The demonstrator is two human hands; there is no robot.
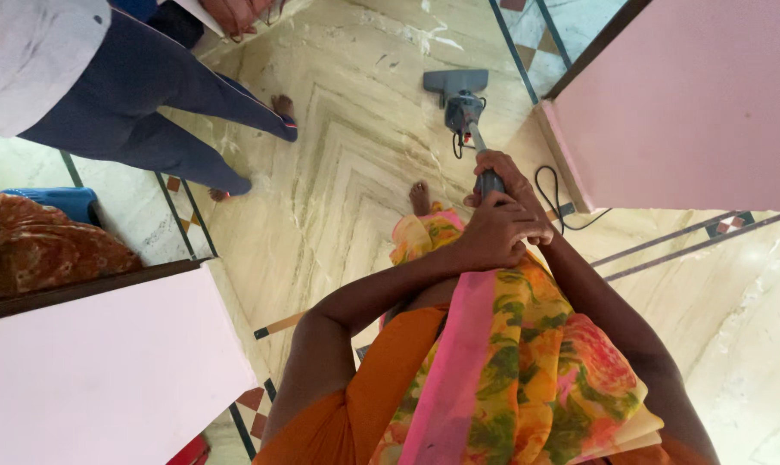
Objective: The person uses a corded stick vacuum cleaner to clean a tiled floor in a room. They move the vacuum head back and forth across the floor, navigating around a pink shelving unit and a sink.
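A: Biggest first. Cream marble floor (347, 172), veined in a chevron pattern, with dark inlay strips and small red-and-white diamond tiles along its borders. Pink wall (691, 103) upper right, pale pink surface (105, 362) lower left.

B: Other people?

A: One bystander, upper left: dark blue trousers (149, 103), barefoot, standing well apart from the wearer. A patterned orange-brown cloth (45, 245) lies at far left, beside something blue.

B: And the wearer?

A: Orange blouse and a sari (510, 362) in pink, yellow and green drape down centre frame. One bare foot (419, 198) shows on the marble.

B: Hands?

A: Both clenched on the upper end of a stick vacuum cleaner (464, 108). Left hand (493, 232) wraps the handle nearest the body; right hand (515, 185) sits just above it, touching, fingers curled around the same handle.

B: Where's the vacuum?

A: Slanting away from the hands toward the top of the view. Its grey floor head (455, 82) rests flat on the marble, near the pink wall's corner.

B: Smallest?

A: Black power cord (552, 194), looping on the floor beside the wall's base.
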